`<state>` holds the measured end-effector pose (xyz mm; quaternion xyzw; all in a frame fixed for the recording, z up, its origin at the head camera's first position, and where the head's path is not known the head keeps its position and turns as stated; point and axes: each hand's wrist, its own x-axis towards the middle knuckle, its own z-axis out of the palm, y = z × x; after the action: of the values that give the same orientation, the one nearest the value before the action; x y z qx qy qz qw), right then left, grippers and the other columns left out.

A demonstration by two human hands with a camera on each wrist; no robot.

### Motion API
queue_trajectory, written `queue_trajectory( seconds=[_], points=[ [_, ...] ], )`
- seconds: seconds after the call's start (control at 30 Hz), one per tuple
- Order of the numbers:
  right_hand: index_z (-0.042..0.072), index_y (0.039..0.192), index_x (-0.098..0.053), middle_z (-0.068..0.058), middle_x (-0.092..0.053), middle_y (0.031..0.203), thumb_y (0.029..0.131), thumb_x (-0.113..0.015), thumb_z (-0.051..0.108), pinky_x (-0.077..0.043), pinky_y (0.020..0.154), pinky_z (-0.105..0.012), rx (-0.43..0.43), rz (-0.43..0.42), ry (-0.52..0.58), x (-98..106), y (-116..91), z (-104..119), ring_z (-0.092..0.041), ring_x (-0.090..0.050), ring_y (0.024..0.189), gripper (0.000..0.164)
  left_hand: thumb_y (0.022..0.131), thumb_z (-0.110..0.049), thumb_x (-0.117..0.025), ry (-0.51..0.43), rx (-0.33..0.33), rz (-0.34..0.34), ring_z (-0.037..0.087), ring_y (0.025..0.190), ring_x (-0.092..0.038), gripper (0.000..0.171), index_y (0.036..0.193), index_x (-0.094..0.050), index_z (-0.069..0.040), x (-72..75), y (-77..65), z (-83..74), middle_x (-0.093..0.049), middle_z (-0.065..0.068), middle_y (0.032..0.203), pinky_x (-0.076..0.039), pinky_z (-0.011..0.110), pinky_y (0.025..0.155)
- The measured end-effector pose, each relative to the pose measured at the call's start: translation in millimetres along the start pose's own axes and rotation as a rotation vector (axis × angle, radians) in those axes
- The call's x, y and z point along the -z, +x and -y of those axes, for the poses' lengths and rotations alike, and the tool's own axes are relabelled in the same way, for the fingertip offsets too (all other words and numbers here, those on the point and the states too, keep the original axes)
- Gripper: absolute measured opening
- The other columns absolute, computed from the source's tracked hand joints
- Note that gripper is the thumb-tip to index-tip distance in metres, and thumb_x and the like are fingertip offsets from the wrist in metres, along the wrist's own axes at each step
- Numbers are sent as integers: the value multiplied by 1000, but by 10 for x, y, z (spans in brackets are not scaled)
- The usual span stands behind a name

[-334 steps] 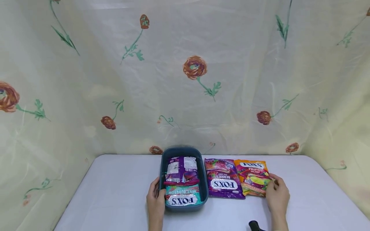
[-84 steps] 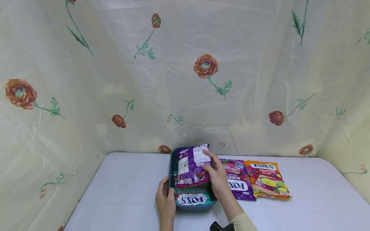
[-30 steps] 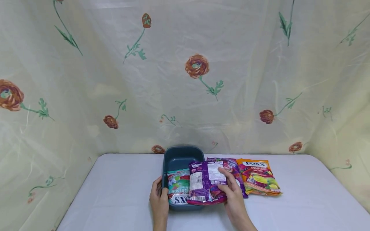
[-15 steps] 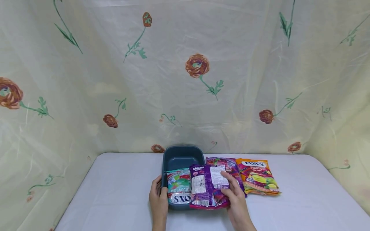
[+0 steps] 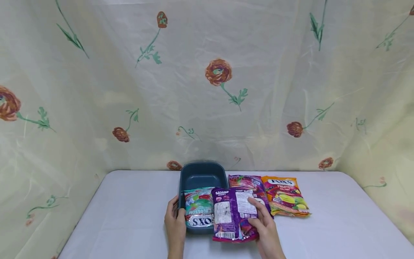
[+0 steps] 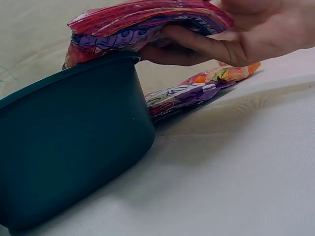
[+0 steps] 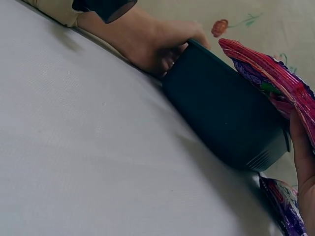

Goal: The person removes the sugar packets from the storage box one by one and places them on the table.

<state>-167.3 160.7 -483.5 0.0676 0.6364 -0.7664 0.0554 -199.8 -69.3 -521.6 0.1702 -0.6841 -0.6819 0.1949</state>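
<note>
My left hand (image 5: pixel 175 223) grips the left wall of a dark blue plastic tub (image 5: pixel 202 181). My right hand (image 5: pixel 266 230) holds a purple candy bag (image 5: pixel 233 212), back label up, above the tub's right rim. Some of its fingers lie on top of the bag; in the left wrist view, other fingers (image 6: pixel 192 49) support it from beneath. A green Mint Blossom candy bag (image 5: pixel 198 207) lies in the near part of the tub, its right side hidden by the purple bag.
Right of the tub, a purple Berries candy bag (image 5: pixel 247 181) lies partly under the held bag. Beside it is an orange Fruits candy bag (image 5: pixel 287 197). A white-covered table (image 5: pixel 129 208) carries everything, with a flowered curtain (image 5: pixel 155 97) behind.
The purple bag lay in the tub earlier; my right hand has lifted it out, rightward, and lately drawn it slightly nearer. My left hand keeps hold of the tub.
</note>
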Motion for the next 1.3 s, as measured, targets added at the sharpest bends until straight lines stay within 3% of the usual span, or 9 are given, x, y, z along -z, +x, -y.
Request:
queue_trajectory(
  seconds=[0.1,0.37,0.63,1.03,1.3],
  points=[
    [20,144,-31,-2,-17,157,88,-40,-1,-48,98,-27,12,-12,-12,10,-32,-15,-25,-28,139,61,82,1,-47,2,-2,-6,25,120,-53,48,127,-56,-8,2,-11,-10,-57,13,130,-41,46,104],
    [19,144,-30,1,-26,152,86,-42,0,-47,94,-17,0,-42,-30,88,-117,-47,9,-46,114,62,80,0,-47,13,-5,-13,26,120,-54,48,127,-56,-7,6,-1,5,-58,14,130,-41,47,105],
    [18,145,-28,-5,-28,149,84,-42,0,-52,93,-34,-9,-23,-1,139,-193,-66,1,-56,109,64,80,-1,-47,13,15,-15,25,120,-53,48,127,-56,-8,21,5,26,-58,13,130,-40,46,106],
    [19,144,-28,8,-38,137,83,-45,1,-51,94,-28,-5,-66,-2,210,-227,-101,3,-54,110,66,81,0,-47,10,1,-10,25,119,-53,48,127,-56,-8,7,3,25,-58,12,129,-40,46,105],
    [18,144,-28,13,-42,131,83,-44,1,-52,93,-33,-5,-93,26,300,-260,-142,1,-57,107,65,81,-1,-47,4,-5,-4,24,121,-53,48,127,-56,-8,6,9,6,-58,11,130,-40,45,106]
  ],
)
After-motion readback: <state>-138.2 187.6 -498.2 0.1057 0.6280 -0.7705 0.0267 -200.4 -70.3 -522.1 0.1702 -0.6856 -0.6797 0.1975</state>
